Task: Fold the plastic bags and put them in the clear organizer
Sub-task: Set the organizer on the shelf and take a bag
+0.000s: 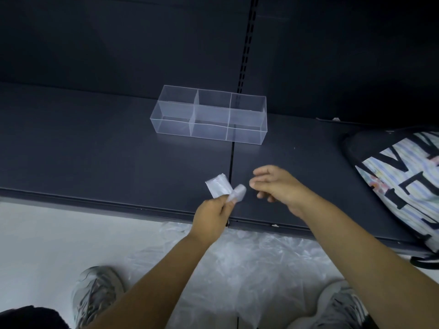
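The left hand (210, 217) pinches a small folded plastic bag (218, 188) between thumb and fingers, just above the dark shelf (95, 150). At its 3 o'clock, close but apart, the right hand (278, 186) hovers with loosely curled fingers, holding nothing. The clear organizer (209, 132) stands on the shelf at 12 o'clock from both hands. Loose plastic bags (249, 262) lie crumpled on the floor at 6 o'clock. A patterned bag (403, 181) rests at 3 o'clock.

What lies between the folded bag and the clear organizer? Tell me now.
Nothing: the head view shows only bare dark shelf between the folded bag and the clear organizer, with a panel seam just to the right.
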The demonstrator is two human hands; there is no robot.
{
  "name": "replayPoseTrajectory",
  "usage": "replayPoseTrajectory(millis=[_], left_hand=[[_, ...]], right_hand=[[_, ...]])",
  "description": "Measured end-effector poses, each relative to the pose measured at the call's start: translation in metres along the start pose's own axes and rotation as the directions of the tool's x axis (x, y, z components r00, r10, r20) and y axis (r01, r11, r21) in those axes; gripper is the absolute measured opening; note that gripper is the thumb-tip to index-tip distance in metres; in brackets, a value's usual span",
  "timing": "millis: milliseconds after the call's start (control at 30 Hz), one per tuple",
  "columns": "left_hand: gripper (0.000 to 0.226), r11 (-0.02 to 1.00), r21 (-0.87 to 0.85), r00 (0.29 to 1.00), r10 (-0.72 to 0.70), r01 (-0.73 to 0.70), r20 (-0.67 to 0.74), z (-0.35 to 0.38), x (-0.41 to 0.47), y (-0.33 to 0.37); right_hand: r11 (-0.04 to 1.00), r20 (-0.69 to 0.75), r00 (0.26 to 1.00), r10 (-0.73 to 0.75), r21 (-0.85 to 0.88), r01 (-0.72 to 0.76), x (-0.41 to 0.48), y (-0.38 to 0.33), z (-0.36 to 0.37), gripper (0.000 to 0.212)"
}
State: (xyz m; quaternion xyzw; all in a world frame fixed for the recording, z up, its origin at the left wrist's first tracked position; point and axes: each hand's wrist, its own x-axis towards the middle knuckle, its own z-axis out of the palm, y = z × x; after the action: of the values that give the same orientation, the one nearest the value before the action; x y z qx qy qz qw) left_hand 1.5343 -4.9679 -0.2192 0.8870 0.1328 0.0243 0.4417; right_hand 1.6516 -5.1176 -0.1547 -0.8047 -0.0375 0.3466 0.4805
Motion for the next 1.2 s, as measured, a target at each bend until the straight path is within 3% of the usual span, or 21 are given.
replayPoseTrajectory(millis=[100, 167, 333, 500, 567, 633, 667, 733, 800, 867, 967, 1067, 1200], left_hand=[[0.039, 0.948, -0.265, 0.984, -0.164, 0.175, 0.064, -0.013, 0.011, 0.002], [0.039, 0.888, -0.369, 0.962, -0.256, 0.274, 0.098, -0.018, 0.019, 0.004], [0.04, 0.818, -0.432, 0.924, -0.35, 0.38, 0.152, -0.023, 0.029, 0.002], [0.028, 0.742, -0.539, 0.887, -0.461, 0.399, 0.023, -0.024, 0.042, -0.003], [0.026, 0.847, -0.391, 0.863, -0.462, 0.362, -0.203, -0.025, 0.043, -0.006], [0.023, 0.98, -0.053, 0.882, -0.196, 0.192, -0.429, -0.024, 0.04, -0.007], [0.022, 0.991, 0.125, 0.903, 0.007, 0.052, -0.429, -0.022, 0.039, -0.006], [0.027, 0.908, 0.376, 0.95, 0.262, -0.184, -0.17, -0.014, 0.039, -0.007], [0.041, 0.815, 0.524, 0.969, 0.224, -0.247, 0.109, -0.005, 0.037, -0.016], [0.054, 0.731, 0.647, 0.973, 0.11, -0.217, 0.203, -0.003, 0.036, -0.03], [0.068, 0.703, 0.684, 0.973, 0.047, -0.194, 0.228, -0.004, 0.034, -0.04], [0.08, 0.688, 0.694, 0.969, 0.051, -0.21, 0.243, -0.007, 0.035, -0.045], [0.091, 0.68, 0.709, 0.971, 0.013, -0.185, 0.24, -0.011, 0.036, -0.046]], right_hand=[[0.998, 0.121, 0.991, -0.056, -0.007, 0.057, 0.005, 0.005, 0.008, 0.045], [0.999, 0.193, 0.981, -0.034, -0.003, 0.035, 0.011, 0.016, 0.026, 0.039], [0.995, -0.055, 0.998, -0.036, 0.093, 0.041, 0.023, 0.03, 0.052, 0.009], [1.0, -0.169, 0.986, -0.007, -0.008, 0.006, 0.03, 0.03, 0.059, 0.014], [0.999, -0.181, 0.983, 0.003, -0.034, -0.009, 0.033, 0.03, 0.06, 0.013], [0.998, -0.186, 0.982, 0.012, -0.056, -0.023, 0.035, 0.029, 0.061, 0.01], [0.997, -0.191, 0.981, 0.016, -0.068, -0.029, 0.035, 0.028, 0.061, 0.01], [0.994, -0.208, 0.978, 0.021, -0.097, -0.042, 0.035, 0.026, 0.063, 0.008], [0.991, -0.229, 0.973, 0.014, -0.123, -0.043, 0.036, 0.024, 0.065, 0.006], [0.985, -0.25, 0.968, -0.016, -0.168, -0.027, 0.035, 0.024, 0.068, 0.006], [0.949, -0.347, 0.93, -0.12, -0.316, 0.005, 0.031, 0.031, 0.08, 0.014], [0.869, -0.491, 0.83, -0.265, -0.495, -0.015, 0.022, 0.05, 0.09, 0.031], [0.866, -0.562, 0.772, -0.297, -0.499, -0.029, 0.02, 0.063, 0.088, 0.021]])
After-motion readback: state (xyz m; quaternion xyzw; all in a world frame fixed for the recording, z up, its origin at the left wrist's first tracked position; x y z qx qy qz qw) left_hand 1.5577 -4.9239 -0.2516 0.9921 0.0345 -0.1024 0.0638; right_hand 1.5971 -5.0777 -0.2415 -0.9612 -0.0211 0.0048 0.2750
